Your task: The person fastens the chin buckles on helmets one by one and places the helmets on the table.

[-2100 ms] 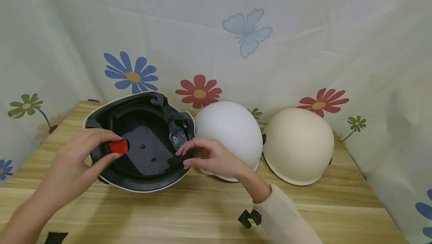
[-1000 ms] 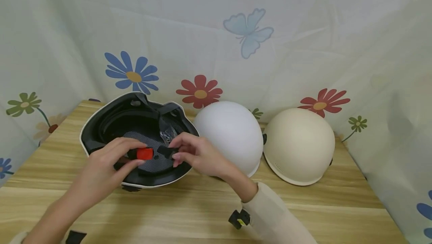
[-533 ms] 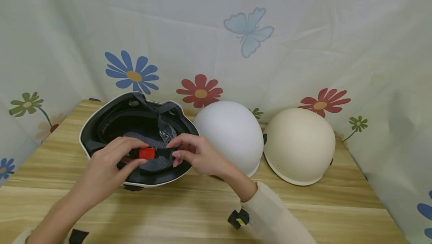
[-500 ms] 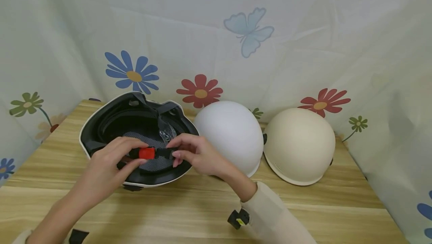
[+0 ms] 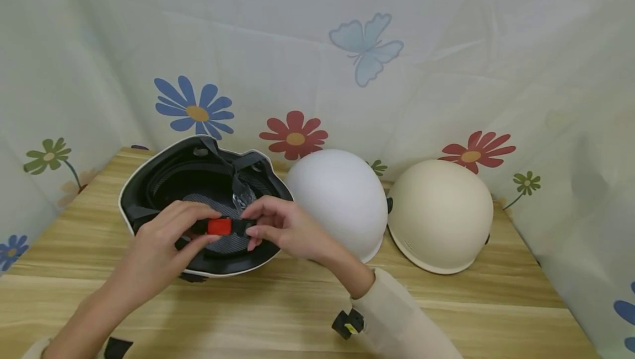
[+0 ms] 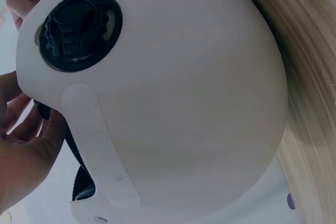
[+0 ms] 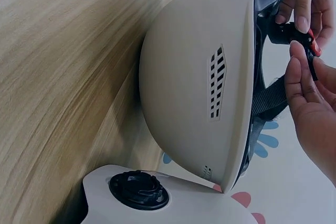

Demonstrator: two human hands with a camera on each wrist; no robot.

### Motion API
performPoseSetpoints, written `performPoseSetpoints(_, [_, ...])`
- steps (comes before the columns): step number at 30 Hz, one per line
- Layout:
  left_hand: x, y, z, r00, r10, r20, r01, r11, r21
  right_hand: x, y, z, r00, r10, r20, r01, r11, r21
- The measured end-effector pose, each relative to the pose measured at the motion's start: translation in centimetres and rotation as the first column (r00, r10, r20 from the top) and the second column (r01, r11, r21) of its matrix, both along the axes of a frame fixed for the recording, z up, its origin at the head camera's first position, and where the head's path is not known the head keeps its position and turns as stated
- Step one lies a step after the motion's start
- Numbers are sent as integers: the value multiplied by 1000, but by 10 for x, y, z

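Observation:
An upturned helmet with a black padded lining lies at the left of the table, its pale shell filling the left wrist view. Above its opening, my left hand pinches the red buckle half of the chin strap between thumb and fingers. My right hand pinches the black buckle half, which meets the red one end to end. Whether the two are fully locked, I cannot tell. In the right wrist view, a black strap runs from the helmet's rim toward the right fingers.
A white helmet stands dome up just right of the upturned one, partly behind the right hand. Beside it is a cream helmet. All rest on a wood-grain table, with a flower-printed curtain behind.
My left hand has moved right with the red buckle half, and the black half now touches it. Over the same time the helmet has tilted toward me. During the last half second little has shifted.

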State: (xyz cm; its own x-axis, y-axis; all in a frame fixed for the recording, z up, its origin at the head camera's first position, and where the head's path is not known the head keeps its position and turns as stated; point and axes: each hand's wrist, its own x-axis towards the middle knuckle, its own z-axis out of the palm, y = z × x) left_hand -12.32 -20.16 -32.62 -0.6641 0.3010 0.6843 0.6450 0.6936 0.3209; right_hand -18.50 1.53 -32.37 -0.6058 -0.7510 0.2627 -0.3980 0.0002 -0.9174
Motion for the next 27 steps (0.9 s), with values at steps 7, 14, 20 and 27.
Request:
performPoseSetpoints(7, [0, 3, 2, 1000, 3, 7, -3, 1000, 7, 2, 0, 2, 998, -28, -54, 30, 999, 32])
performPoseSetpoints(14, [0, 6, 5, 1000, 1, 31, -2, 1000, 23, 2, -2, 1, 962, -104, -251, 119, 992, 46])
performPoseSetpoints(20, [2, 7, 6, 999, 24, 26, -25, 999, 22, 2, -3, 1, 934, -137, -330, 147, 989, 6])
performPoseSetpoints(27, [3, 7, 6, 999, 26, 21, -27, 998, 50, 3, -4, 0, 926, -156, -344, 164, 986, -4])
